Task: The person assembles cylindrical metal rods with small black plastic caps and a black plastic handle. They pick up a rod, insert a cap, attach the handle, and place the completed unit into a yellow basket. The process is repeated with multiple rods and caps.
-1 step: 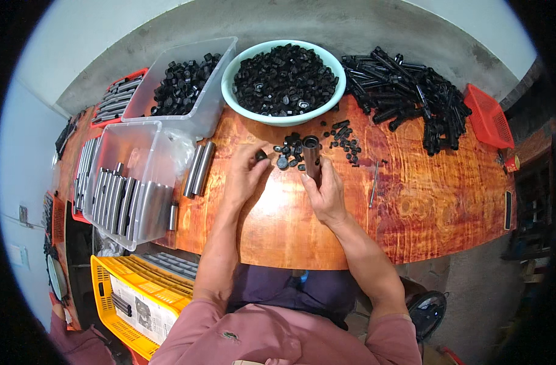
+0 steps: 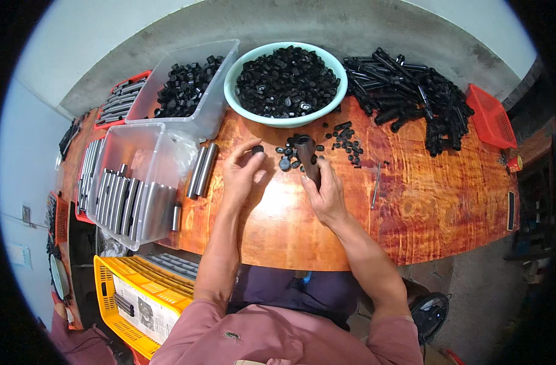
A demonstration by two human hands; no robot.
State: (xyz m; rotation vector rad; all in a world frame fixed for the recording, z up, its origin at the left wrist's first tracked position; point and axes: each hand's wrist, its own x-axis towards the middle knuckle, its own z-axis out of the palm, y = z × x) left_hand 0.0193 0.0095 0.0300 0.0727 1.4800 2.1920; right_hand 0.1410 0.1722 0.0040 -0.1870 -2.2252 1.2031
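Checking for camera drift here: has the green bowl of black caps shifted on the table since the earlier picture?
No. The green bowl sits against the clear bin, same as before.

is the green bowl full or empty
Full: the green bowl is heaped to its rim with small black caps.

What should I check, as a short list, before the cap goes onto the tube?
1. Small black cap pinched at the left hand fingertips: ok.
2. Dark tube in the grip of the right hand: ok.
3. Tube's open end facing up and uncovered: ok.
4. Cap turned the correct way: cannot tell, too small.
5. Spare loose caps on the wooden table close to the hands: ok.
6. Cap already over the tube end: not ok, they are apart.
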